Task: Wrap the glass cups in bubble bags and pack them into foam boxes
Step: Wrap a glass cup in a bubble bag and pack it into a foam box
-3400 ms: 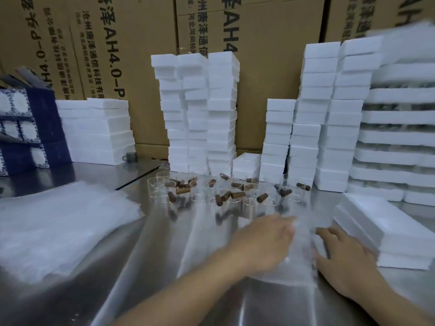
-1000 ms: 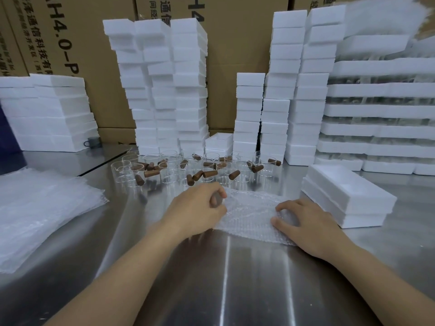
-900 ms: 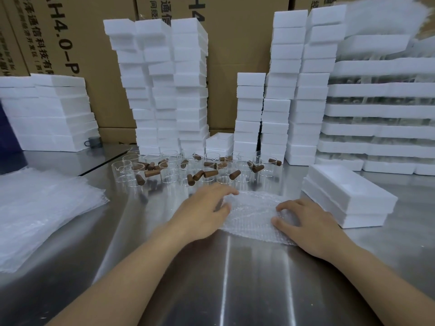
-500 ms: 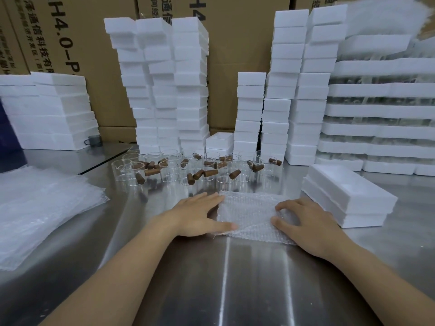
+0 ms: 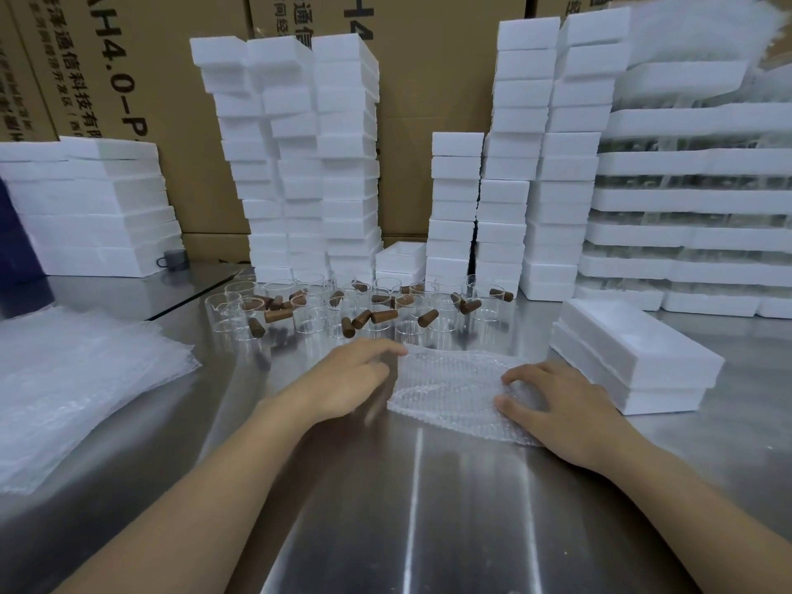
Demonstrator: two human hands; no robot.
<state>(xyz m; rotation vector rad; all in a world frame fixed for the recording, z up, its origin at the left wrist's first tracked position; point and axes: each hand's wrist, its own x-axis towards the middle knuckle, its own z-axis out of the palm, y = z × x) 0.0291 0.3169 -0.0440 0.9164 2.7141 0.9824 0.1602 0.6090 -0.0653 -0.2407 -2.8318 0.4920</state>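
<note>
The left hand (image 5: 351,379) is spread loosely with the fingers nearly straight. It is blurred, and only its forefinger tip touches the far left corner of the bubble bag (image 5: 450,390). The right hand (image 5: 561,407) has bent fingers, and its fingertips and thumb close on a raised bulge at the bag's right end, holding it down on the table (image 5: 428,516). What is inside the bulge cannot be told.

Half a second ago the left hand lay flat against the bag's left edge with the thumb along its near side. Now the thumb has come off the bag and the hand sits a little further left. The right hand has kept its place.

The bag lies flat between the two hands, near the middle of the table. The glass cups (image 5: 343,312) with brown handles stand in a cluster just beyond it. A foam box (image 5: 634,358) sits just right of the right hand, and a pile of spare bubble bags (image 5: 77,379) lies towards the table's left edge.
</note>
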